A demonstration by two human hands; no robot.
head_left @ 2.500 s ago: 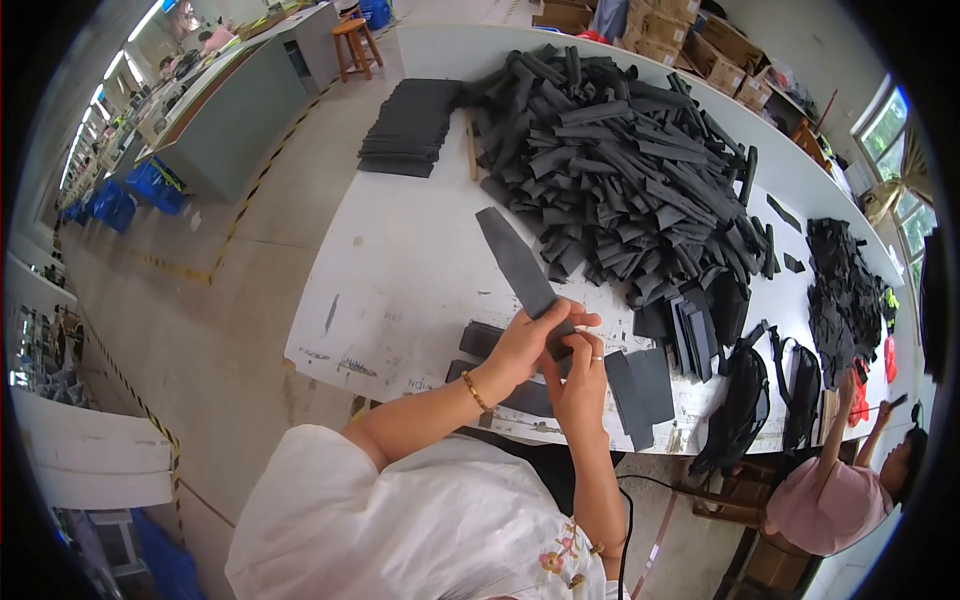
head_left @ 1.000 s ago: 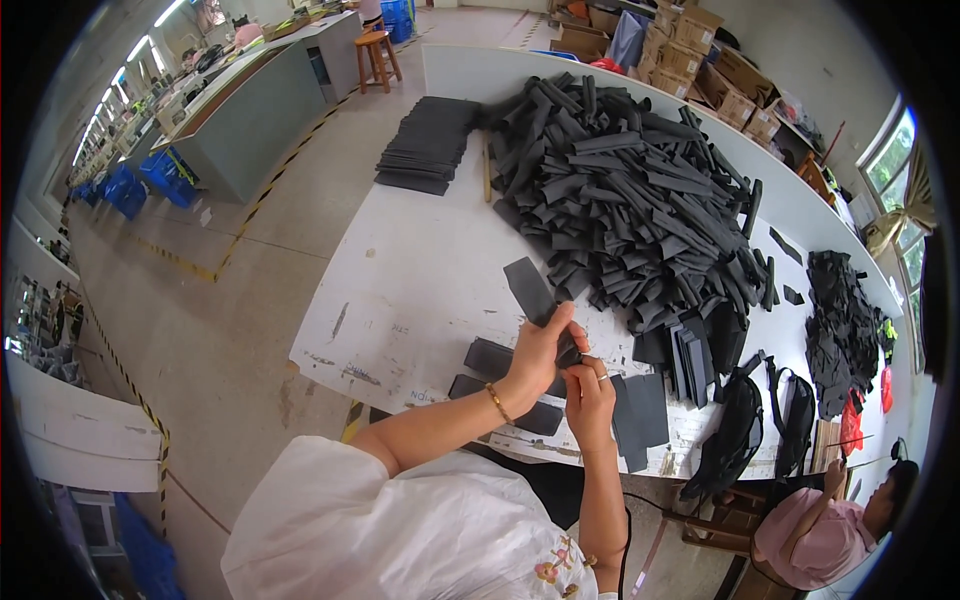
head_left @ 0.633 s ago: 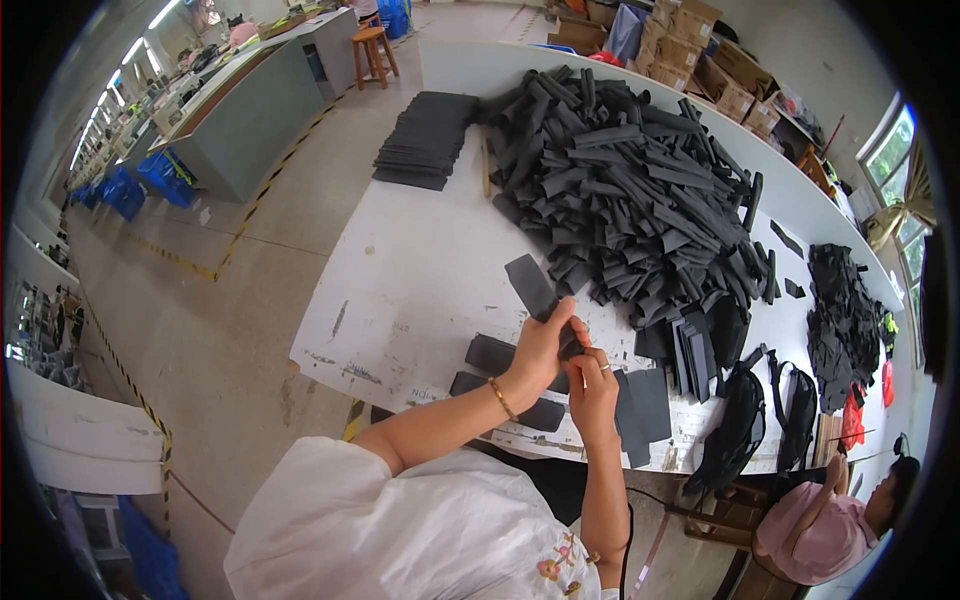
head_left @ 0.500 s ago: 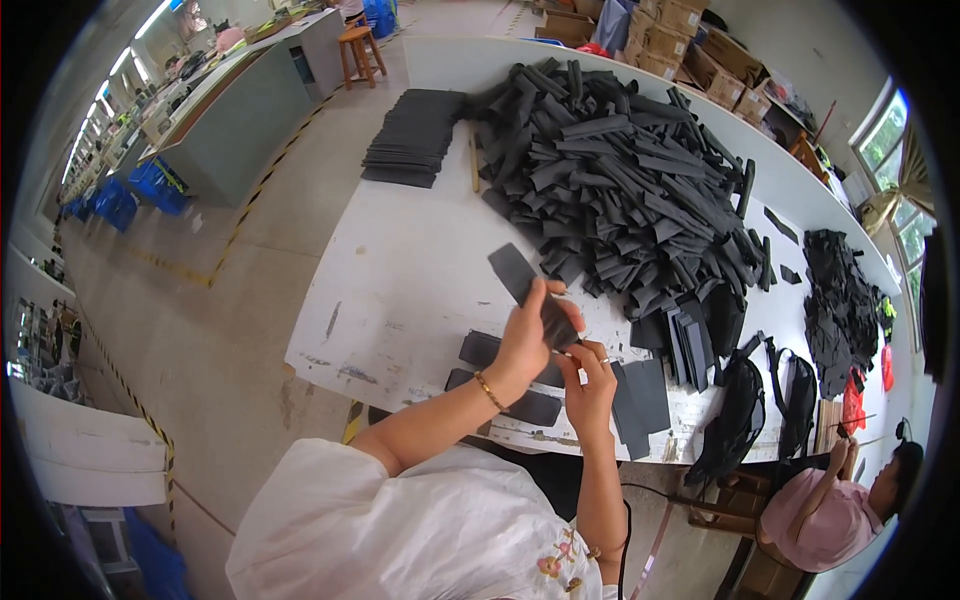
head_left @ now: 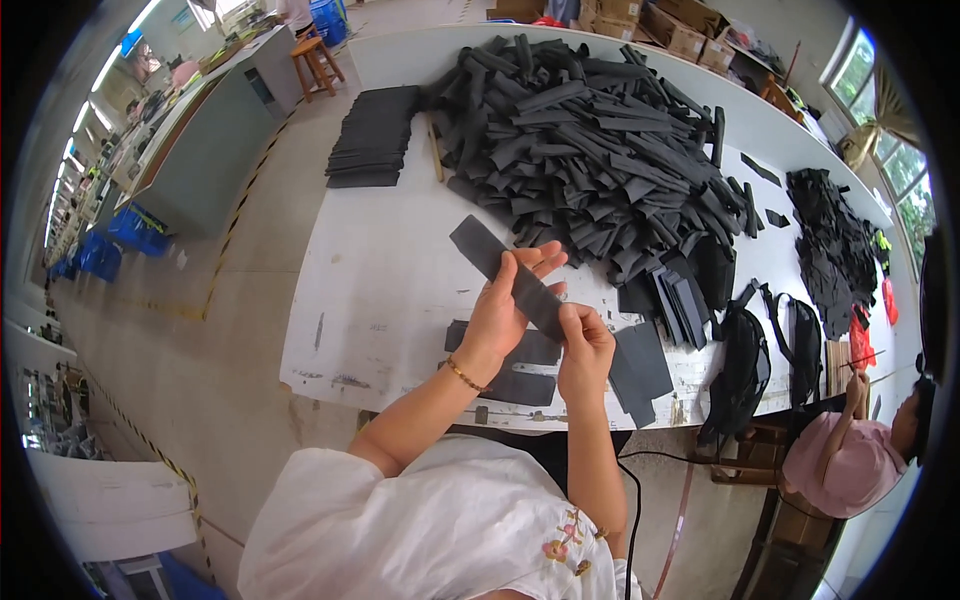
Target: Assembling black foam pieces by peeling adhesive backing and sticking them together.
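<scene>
Your left hand [head_left: 497, 318] cups the long flat black foam strip [head_left: 506, 277] from beneath, fingers closed around its middle, above the white worktable [head_left: 380, 290]; your right hand [head_left: 585, 350] pinches its near end shut; keep the strip taut and level, and work clear of the big heap of black strips [head_left: 590, 160] beyond.

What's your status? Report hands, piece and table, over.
Left hand and right hand both grip one dark foam strip above the white table. Big pile of foam strips behind. Nothing blocking.
</scene>
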